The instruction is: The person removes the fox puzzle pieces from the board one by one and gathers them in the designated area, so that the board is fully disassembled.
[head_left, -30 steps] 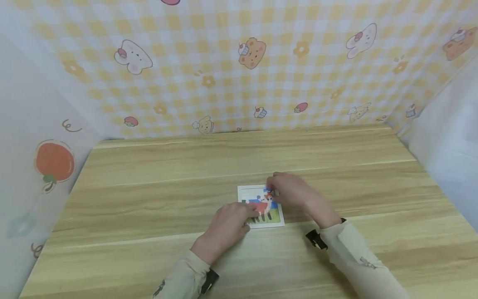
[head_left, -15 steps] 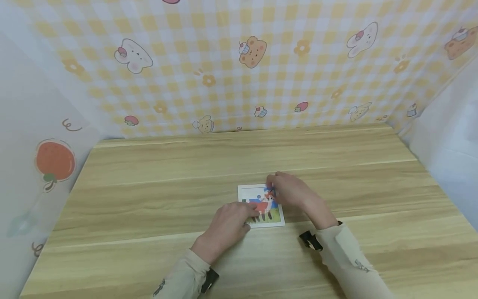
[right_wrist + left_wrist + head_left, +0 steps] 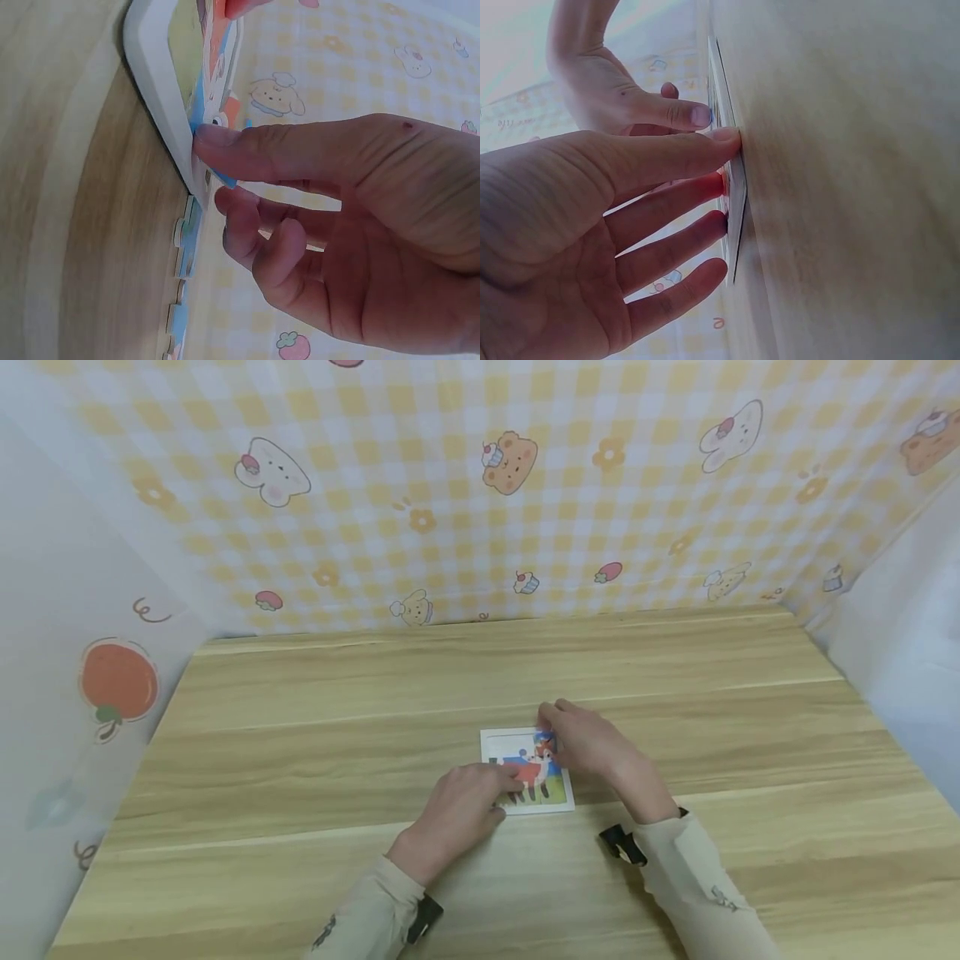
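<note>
A small jigsaw puzzle in a white tray (image 3: 527, 808) lies on the table, picturing a red fox-like animal over blue and green. The tray's upper left shows bare white. My left hand (image 3: 463, 802) lies over its lower left, fairly straight fingers touching the picture and thumb at the near rim in the left wrist view. At the upper right corner, my right hand (image 3: 588, 739) pinches a blue puzzle piece (image 3: 225, 178) between thumb and index finger. That piece tilts against the tray's inside edge, partly hidden by the thumb.
Several loose blue puzzle pieces (image 3: 187, 244) lie on the table beyond the tray's corner in the right wrist view. The wood-grain table (image 3: 300, 735) meets a yellow checked cloth (image 3: 450, 552) at the back and pale cloth walls on both sides.
My right forearm has swung slightly left, while its fingers shift a little at the tray's upper right corner. My left hand keeps its place on the puzzle.
</note>
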### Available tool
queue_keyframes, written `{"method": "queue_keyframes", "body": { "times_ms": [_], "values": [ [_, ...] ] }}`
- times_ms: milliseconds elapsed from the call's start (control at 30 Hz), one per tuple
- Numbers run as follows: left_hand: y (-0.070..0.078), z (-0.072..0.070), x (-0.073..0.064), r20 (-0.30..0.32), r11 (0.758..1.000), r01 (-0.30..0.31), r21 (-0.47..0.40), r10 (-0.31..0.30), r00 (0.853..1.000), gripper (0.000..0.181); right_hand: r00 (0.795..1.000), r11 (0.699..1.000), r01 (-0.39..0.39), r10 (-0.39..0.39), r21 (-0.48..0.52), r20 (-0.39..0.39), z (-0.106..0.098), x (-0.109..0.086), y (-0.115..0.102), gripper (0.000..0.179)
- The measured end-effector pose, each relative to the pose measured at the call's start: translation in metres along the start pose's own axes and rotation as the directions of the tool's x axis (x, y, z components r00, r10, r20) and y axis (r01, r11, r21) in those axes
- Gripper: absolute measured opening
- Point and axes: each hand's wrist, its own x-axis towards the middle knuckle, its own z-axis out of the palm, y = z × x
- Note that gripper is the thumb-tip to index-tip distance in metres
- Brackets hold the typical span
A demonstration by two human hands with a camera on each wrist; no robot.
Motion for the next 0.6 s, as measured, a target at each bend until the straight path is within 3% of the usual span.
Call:
{"method": "queue_keyframes", "body": {
  "times_ms": [367,600],
  "values": [
    [-0.0008,0.0006,0.0019,0.001,1.000,-0.017,0.012,0.017,1.000,0.036,0.999,0.999,-0.019,0.018,-0.040,-0.040,-0.0021,-0.0034,-0.0049,0.024],
    [-0.0006,0.0010,-0.0012,-0.007,1.000,-0.011,-0.002,0.011,1.000,0.036,0.998,0.999,0.007,-0.010,-0.048,-0.059,0.0001,-0.0061,-0.0038,0.022]
  ]
}}
